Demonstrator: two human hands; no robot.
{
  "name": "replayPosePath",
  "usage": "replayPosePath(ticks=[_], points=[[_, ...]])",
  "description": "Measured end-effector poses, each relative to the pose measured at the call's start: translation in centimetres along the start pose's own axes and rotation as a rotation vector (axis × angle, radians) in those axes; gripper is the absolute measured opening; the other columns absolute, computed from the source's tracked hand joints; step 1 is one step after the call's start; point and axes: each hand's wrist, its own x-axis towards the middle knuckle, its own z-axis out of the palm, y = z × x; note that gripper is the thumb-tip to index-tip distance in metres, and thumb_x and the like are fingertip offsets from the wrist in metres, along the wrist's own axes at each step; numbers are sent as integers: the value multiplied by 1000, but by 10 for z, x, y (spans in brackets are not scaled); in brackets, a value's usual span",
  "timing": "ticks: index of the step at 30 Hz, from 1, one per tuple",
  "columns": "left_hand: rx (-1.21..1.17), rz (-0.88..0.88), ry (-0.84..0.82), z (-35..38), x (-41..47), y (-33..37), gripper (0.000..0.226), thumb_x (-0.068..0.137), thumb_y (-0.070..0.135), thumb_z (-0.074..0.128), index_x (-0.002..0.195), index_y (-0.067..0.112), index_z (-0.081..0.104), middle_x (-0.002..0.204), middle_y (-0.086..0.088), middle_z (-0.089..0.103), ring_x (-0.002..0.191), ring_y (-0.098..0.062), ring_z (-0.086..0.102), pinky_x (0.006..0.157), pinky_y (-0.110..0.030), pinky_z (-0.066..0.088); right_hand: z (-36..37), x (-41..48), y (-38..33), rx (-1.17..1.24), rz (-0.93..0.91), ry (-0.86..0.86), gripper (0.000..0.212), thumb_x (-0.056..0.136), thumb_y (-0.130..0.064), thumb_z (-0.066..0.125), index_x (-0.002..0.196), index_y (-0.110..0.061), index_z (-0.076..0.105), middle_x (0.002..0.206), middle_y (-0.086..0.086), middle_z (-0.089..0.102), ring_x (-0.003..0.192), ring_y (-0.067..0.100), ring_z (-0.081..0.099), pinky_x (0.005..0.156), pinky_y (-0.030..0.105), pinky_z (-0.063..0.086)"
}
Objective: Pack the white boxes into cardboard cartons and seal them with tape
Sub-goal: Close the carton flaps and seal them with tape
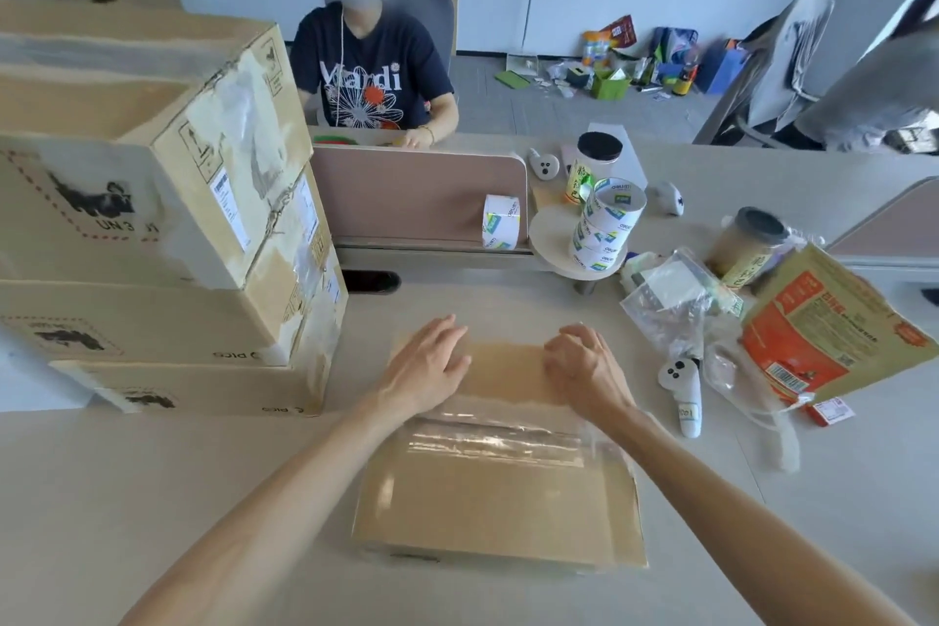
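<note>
- Carton (pixel 500 498): one, flaps shut, lying flat on the bench (pixel 203 473) at 6 o'clock, directly before us. We judged it was kept this close so that both hands could bear down on the lid. No white boxes showed, and we took them to be inside.
- Clear tape (pixel 498 437): one glossy strip across the lid, running from 9 to 3 o'clock over the seam. It was wrinkled in places, so smoothing seemed the step in hand.
- Left hand (pixel 427 363): at the carton's 11 o'clock, palm down on the far half of the lid, fingers straight and spread. It held nothing and pressed the flap flat.
- Right hand (pixel 584 366): at the carton's 1 o'clock, knuckles raised, fingers bent onto the lid. We could not tell whether it pinched anything.
- Tape rolls (pixel 607 229): stacked on a small round stand at 1 o'clock.
- Spare roll (pixel 500 221): on edge at 12 o'clock.
- Stacked cartons (pixel 152 244): piled at 9 to 10 o'clock, clear of the work.
</note>
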Motion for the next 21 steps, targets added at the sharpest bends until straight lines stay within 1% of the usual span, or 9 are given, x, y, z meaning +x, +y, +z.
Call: replayPosePath(ticks=[2,4,7,10,13,16,18,20,21], points=[[-128,-88,-27,-9,26,2,50,101,33,45,148,20,36,158,3,27,145,-12,22,116,-27,18,-1,21,-13,29,47,-43,23,92,-20,65,113,-13,70,125,6,58,115,26,56,84,26,40],[-250,-130,-50,-22,52,7,50,101,28,45,149,19,34,157,0,30,143,-13,27,115,-24,19,-4,45,-27,106,103,-62,25,93,-20,63,116,-14,67,125,5,59,114,24,57,81,21,35],[-320,-117,-132,-45,89,16,58,101,26,44,154,16,22,160,-2,23,146,-15,24,114,-23,16,-4,85,-45,259,202,-14,30,93,-16,63,122,-10,62,124,8,61,118,24,56,89,22,35],[-364,-124,-127,-60,117,24,64,101,24,45,155,15,13,161,0,18,147,-16,20,111,-21,15,-12,119,-62,442,310,58,39,94,-16,60,132,-12,53,124,5,62,121,21,55,99,29,40],[-504,-167,-67,-62,140,23,61,97,17,52,151,12,24,155,-5,32,141,-18,29,104,-19,21,-22,145,-74,596,332,78,46,96,-22,57,141,-21,47,117,-5,63,111,15,58,96,30,45],[-647,-229,-131,-62,152,17,57,94,28,56,145,24,31,140,5,49,128,-16,44,104,-29,32,-27,167,-81,693,304,55,41,96,-26,57,136,-33,52,110,-3,71,95,13,62,81,26,44],[-716,-257,-146,-62,158,12,47,94,31,56,137,24,37,130,1,60,116,-15,55,103,-37,39,-27,178,-85,723,312,66,37,95,-30,59,132,-30,56,112,7,69,100,21,62,85,30,47],[-715,-275,-87,-70,164,10,36,90,39,53,124,27,48,114,1,68,107,-15,61,98,-38,43,-25,186,-89,782,328,85,40,93,-36,61,132,-28,55,120,8,65,110,21,61,96,36,49],[-698,-280,-33,-76,167,10,30,90,41,51,116,27,53,108,4,69,105,-15,61,95,-36,45,-24,188,-92,822,348,93,42,93,-39,62,132,-26,54,121,6,65,109,18,62,95,36,50]])
